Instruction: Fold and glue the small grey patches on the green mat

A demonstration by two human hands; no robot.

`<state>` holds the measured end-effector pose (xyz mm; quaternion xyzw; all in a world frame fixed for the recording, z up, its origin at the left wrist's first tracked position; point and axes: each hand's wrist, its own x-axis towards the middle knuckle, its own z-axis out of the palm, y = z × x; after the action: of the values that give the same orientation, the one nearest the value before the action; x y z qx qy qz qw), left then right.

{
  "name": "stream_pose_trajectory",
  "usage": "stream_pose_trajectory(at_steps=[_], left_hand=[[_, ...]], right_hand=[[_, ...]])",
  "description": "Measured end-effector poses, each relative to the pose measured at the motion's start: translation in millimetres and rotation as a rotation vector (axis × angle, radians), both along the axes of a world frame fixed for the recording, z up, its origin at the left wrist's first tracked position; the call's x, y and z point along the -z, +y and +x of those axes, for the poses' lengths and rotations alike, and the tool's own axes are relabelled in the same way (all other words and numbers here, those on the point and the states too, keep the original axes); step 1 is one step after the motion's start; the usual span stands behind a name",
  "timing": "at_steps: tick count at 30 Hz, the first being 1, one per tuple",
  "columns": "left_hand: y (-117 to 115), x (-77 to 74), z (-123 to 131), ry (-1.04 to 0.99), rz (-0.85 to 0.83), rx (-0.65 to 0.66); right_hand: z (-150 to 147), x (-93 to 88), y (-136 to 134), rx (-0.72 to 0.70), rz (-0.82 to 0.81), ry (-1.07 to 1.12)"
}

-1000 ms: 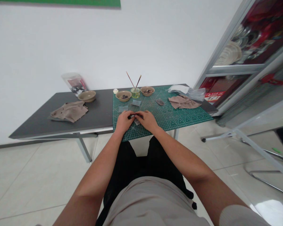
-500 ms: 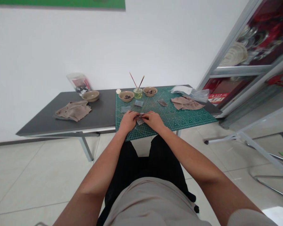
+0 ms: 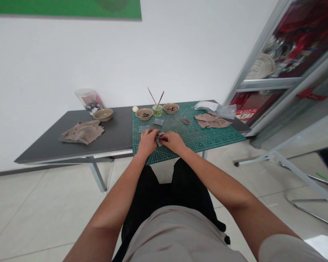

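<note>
My left hand and my right hand meet over the near part of a green cutting mat. The fingers of both are closed together around a small grey piece, largely hidden by the fingertips. Just beneath them shows a grey sheet, like sandpaper. Two similar blue-grey sheets lie farther off, one sheet beside my left hand and another sheet behind it. A dark grey pointed piece rests to the right.
Two brown bowls with dark stones, a left bowl and a right bowl, flank a glass jar holding two thin sticks. Brown cloths lie at the right and left. Another bowl stands by a clear container.
Both hands have turned slightly and now sit closer together around the small grey piece. The whole view has shifted a little.
</note>
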<state>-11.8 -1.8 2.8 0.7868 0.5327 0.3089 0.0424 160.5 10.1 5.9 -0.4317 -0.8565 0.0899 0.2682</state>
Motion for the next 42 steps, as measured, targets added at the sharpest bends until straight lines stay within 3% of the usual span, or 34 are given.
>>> stream_pose_trajectory(at_steps=[17, 22, 29, 34, 40, 42], left_hand=[[-2, -5.2, 1, -0.027, -0.035, -0.064], [0, -5.2, 1, -0.027, -0.048, -0.06], [0, -6.6, 1, -0.034, -0.064, -0.073], [-1, -6.5, 1, -0.02, -0.06, -0.086], [-4, -8.8, 3, 0.007, -0.068, -0.113], [-6, -10.5, 4, 0.022, -0.086, -0.129]], right_hand=[[11, -0.6, -4, -0.03, -0.015, -0.014], [2, 0.3, -1, -0.058, 0.009, -0.036], [2, -8.7, -3, 0.086, 0.004, -0.095], [-4, -1.1, -6, -0.034, 0.043, -0.1], [1, -3.6, 1, 0.105, 0.026, -0.103], [4, -4.3, -4, 0.087, 0.036, -0.117]])
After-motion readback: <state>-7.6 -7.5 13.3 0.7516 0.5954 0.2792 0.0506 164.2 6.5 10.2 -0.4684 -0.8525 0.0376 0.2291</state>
